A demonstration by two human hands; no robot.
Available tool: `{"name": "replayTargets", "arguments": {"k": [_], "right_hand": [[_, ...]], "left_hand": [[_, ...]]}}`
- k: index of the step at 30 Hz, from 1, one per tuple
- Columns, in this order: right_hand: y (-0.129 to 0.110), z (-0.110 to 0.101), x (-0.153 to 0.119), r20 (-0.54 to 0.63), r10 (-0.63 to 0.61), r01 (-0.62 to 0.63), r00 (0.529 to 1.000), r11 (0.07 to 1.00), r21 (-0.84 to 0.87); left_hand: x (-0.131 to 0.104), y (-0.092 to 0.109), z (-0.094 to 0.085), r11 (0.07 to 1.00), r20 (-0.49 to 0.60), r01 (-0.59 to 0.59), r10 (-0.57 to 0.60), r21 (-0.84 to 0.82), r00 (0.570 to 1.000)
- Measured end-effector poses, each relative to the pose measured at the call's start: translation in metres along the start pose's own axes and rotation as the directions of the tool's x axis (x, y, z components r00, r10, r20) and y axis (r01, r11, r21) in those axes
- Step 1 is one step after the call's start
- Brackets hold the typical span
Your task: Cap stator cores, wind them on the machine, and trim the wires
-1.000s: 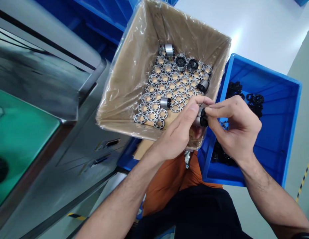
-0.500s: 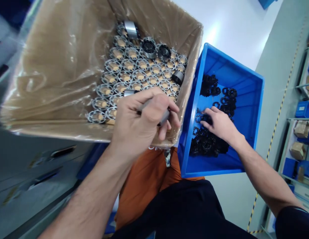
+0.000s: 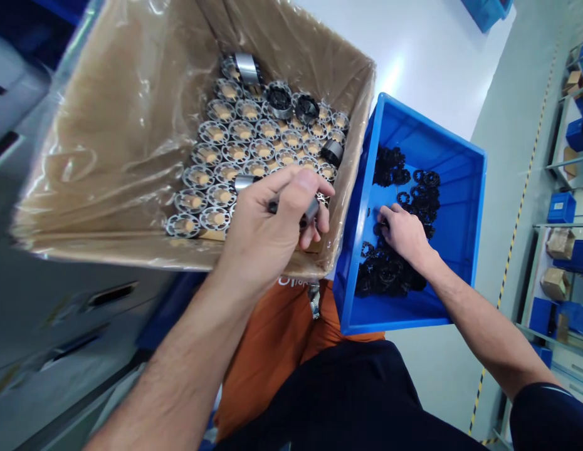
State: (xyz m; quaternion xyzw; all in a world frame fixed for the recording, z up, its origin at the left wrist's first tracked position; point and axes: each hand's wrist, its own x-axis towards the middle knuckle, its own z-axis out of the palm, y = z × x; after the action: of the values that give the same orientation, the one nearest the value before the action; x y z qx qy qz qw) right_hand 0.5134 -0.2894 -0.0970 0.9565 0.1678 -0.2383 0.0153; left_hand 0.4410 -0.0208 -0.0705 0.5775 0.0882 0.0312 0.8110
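My left hand [image 3: 273, 225] is closed around a grey metal cylinder [image 3: 311, 212] with a dark end, a motor stator core by its look, held above the near right corner of the carton [image 3: 126, 244]. Inside the carton, rows of upright metal stator cores [image 3: 242, 130] show slotted ends. A few cores with black end rings [image 3: 279, 98] lie on top of them. My right hand [image 3: 407, 235] is down in the blue bin [image 3: 414, 318], thumb and fingers pinched on a black plastic ring, mostly hidden by the fingers. Loose black plastic rings [image 3: 390, 269] lie heaped around it.
Clear plastic film [image 3: 131, 106] lines the carton. Carton and bin stand side by side by a white tabletop [image 3: 414, 37]. Another blue bin [image 3: 486, 12] is at the far edge. Shelves with boxes [image 3: 561, 244] stand to the right, beyond a striped floor line [image 3: 517, 219].
My right hand's fingers have gone from spread over the rings to pinched together, and a ring under them is no longer seen lying there. My left hand still holds the stator core.
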Motion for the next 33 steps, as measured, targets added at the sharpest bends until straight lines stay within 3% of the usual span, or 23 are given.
{"name": "replayTargets", "arguments": {"k": [7, 11, 16, 19, 22, 25, 27, 30, 33], "right_hand": [[-0.005, -0.007, 0.02, -0.148, -0.052, 0.072, 0.988, 0.988, 0.135], [-0.013, 0.004, 0.036, -0.139, -0.064, 0.089, 0.988, 0.979, 0.181], [-0.011, 0.017, 0.032, -0.185, -0.064, 0.105, 0.981, 0.969, 0.223], [-0.001, 0.005, 0.02, -0.272, -0.056, 0.138, 0.961, 0.947, 0.291], [0.0, -0.028, -0.004, -0.423, -0.007, 0.194, 0.906, 0.896, 0.4], [-0.026, -0.066, -0.035, -0.631, -0.019, 0.446, 0.776, 0.723, 0.527], [-0.055, -0.082, -0.05, -0.67, -0.105, 0.574, 0.734, 0.624, 0.53], [-0.093, -0.086, -0.054, -0.648, -0.154, 0.608, 0.746, 0.554, 0.568], [-0.112, -0.076, -0.043, -0.643, -0.104, 0.595, 0.759, 0.512, 0.62]], "left_hand": [[0.001, 0.004, 0.003, 0.998, 0.001, 0.03, -0.03, 0.059, 1.0], [0.002, -0.001, 0.001, 0.996, -0.025, 0.052, -0.054, -0.066, 0.998], [-0.003, -0.001, -0.002, 0.996, 0.137, 0.087, -0.081, -0.035, 0.987], [-0.007, 0.002, -0.001, 0.997, 0.16, 0.065, -0.057, -0.045, 0.986], [-0.009, 0.006, 0.001, 0.99, 0.13, 0.063, -0.046, -0.123, 0.99], [-0.011, 0.009, 0.001, 0.982, 0.168, 0.112, -0.086, -0.152, 0.982], [-0.012, 0.009, 0.0, 0.981, 0.189, 0.13, -0.102, -0.141, 0.977], [-0.017, 0.008, -0.002, 0.985, 0.209, 0.129, -0.103, -0.112, 0.972], [-0.02, 0.006, -0.004, 0.989, 0.195, 0.126, -0.108, -0.083, 0.975]]}}
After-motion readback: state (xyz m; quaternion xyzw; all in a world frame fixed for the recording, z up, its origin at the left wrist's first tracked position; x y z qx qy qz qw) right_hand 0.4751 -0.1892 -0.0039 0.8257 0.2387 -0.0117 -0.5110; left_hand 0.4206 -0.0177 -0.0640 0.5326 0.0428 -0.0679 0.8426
